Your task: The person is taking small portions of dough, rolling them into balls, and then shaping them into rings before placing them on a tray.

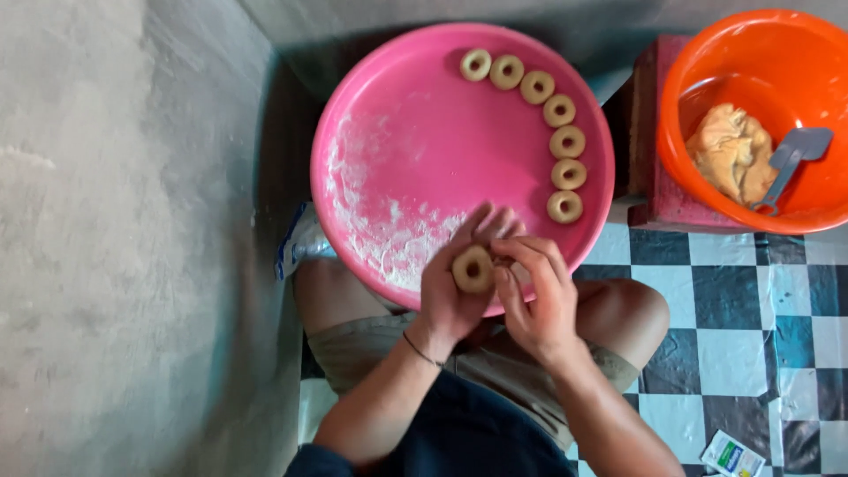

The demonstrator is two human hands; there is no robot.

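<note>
A small dough ring (473,268) with a hole in its middle rests in my left hand (452,291), cupped in the palm and fingers. My right hand (537,296) pinches the ring's right side with thumb and fingertips. Both hands hover over the near rim of a large pink round tray (415,124) that rests on my lap. Several finished dough rings (560,110) lie in a curved row along the tray's right edge. White flour (371,234) is smeared over the tray's left and near part.
An orange bowl (707,79) at upper right holds a lump of dough (731,152) and a grey scraper (791,163), standing on a red block (652,124). A grey wall (115,221) fills the left. Checkered black-and-white floor (751,318) lies right, with a small packet (731,456).
</note>
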